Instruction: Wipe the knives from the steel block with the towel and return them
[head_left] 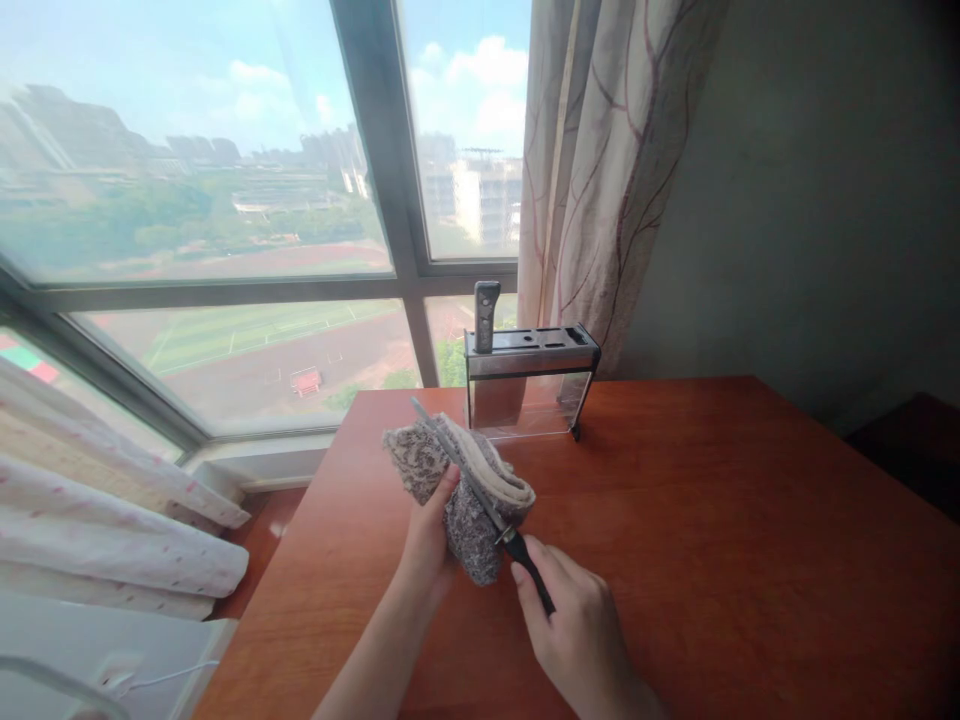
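Observation:
My right hand (574, 615) is closed around the black handle of a sharpening steel (472, 480). Its long thin grey rod points up and to the left, away from me. Under and beside the rod, my left hand (433, 520) grips a folded, speckled grey towel (474, 535) with a pale edge. The left thumb lies along the towel close to the rod, and the other left fingers are hidden beneath the cloth. The towel touches the rod on both sides, and the rod's tip sticks out past it. Both hands are above the table.
A knife block (532, 352) with clear sides stands at the back of the reddish-brown table (712, 520), one grey-handled knife (486, 315) in its left slot. Behind are a window (300, 290) and a patterned curtain (600, 150). A pale curtain (112, 520) hangs on the left.

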